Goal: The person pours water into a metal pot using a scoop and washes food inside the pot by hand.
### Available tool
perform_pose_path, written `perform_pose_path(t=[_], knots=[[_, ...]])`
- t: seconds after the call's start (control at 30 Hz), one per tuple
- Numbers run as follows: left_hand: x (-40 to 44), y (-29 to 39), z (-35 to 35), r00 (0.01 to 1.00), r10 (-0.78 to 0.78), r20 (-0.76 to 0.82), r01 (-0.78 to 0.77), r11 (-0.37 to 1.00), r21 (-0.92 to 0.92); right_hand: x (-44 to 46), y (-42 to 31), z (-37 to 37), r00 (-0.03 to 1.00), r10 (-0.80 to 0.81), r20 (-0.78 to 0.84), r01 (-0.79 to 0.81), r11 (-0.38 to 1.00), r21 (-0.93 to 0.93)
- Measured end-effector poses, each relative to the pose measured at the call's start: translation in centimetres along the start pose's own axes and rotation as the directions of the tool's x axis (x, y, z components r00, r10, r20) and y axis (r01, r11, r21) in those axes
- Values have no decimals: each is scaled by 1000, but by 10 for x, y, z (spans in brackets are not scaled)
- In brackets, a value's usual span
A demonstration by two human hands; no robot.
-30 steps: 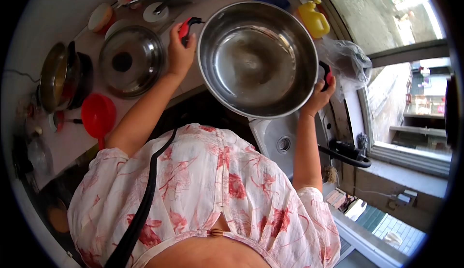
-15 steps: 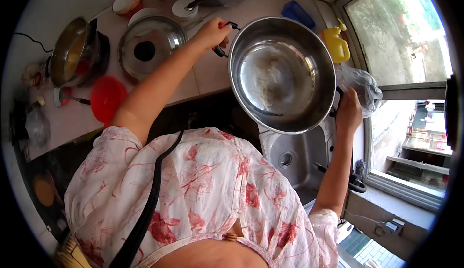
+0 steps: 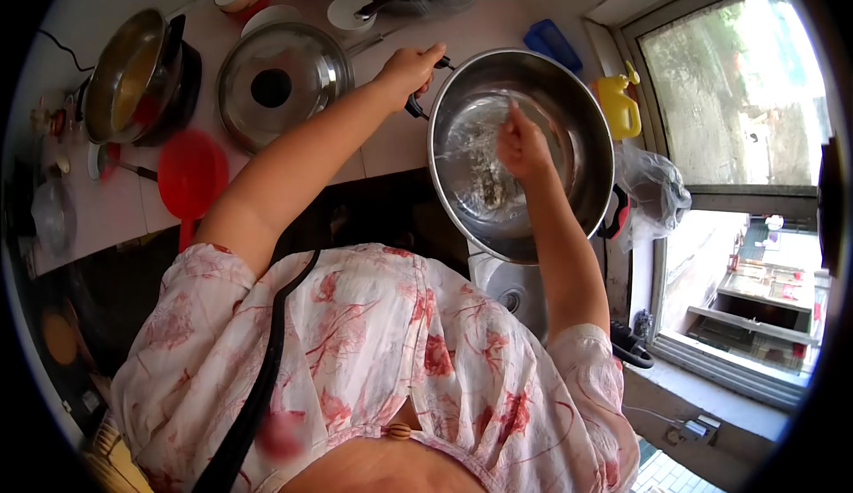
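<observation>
A wide stainless steel pot is held tilted toward me over the edge of the sink. My left hand is closed around its left handle. The pot's right handle, black and red, hangs free. My right hand is over the pot's inside with its fingers curled; whether anything is in them is hidden. Beside that hand, the pot's bottom shows whitish streaks and bright glints, like disturbed water.
On the counter to the left are a steel lid, a deep pot and a red plastic ladle. A blue container, a yellow jug and a clear plastic bag lie near the window.
My right hand has let go of the pot's right handle and moved left over its inside. The pot has dropped slightly, while my left hand keeps its hold.
</observation>
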State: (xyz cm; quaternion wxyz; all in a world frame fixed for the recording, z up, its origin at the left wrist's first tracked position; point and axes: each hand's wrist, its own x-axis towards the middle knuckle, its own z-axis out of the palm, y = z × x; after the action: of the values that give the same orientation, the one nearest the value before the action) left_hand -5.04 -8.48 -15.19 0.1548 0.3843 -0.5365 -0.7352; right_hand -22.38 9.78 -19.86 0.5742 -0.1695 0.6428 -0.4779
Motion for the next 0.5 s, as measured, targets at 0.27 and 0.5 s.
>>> perform_pose_path(t=[0.27,0.5], knots=[[18,-13,2,994,100,-52,-99,995,12,-64,-36,92,450,-718,532,772,13,-635],[9,-6,-4,995,82,-62,-74,989,129,5,-56,84,550,-777,305,296,-160,-942]])
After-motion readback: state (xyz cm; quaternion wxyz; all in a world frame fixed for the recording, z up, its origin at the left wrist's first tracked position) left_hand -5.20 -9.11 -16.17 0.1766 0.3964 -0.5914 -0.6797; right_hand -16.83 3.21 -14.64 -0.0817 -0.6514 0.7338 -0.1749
